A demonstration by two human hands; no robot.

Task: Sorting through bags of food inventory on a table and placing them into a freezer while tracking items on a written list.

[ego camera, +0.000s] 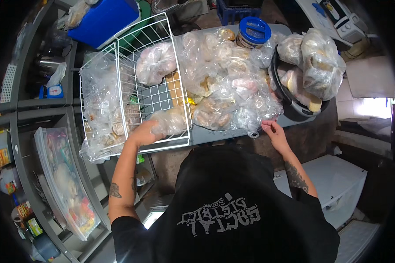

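My left hand (pixel 146 133) reaches over the front of a white wire basket (pixel 161 143) and grips a knotted clear plastic bag (pixel 171 121) of pale food inside it. Another bag with pinkish-white contents (pixel 156 62) lies farther back in the same basket section. Beyond a wire divider, the left section is packed with clear bags (pixel 100 95). My right hand (pixel 275 131) is at the front edge of a heap of bagged frozen food (pixel 230 85), fingertips curled against the plastic. Whether they pinch it is too small to tell.
A blue-lidded tub (pixel 254 31) stands behind the heap. At the right, a black bucket (pixel 304 110) overflows with bagged food (pixel 322 64). A blue cooler (pixel 103 23) sits behind the basket. Grey shelving (pixel 42 107) with a kitchen scale (pixel 55 91) lines the left side.
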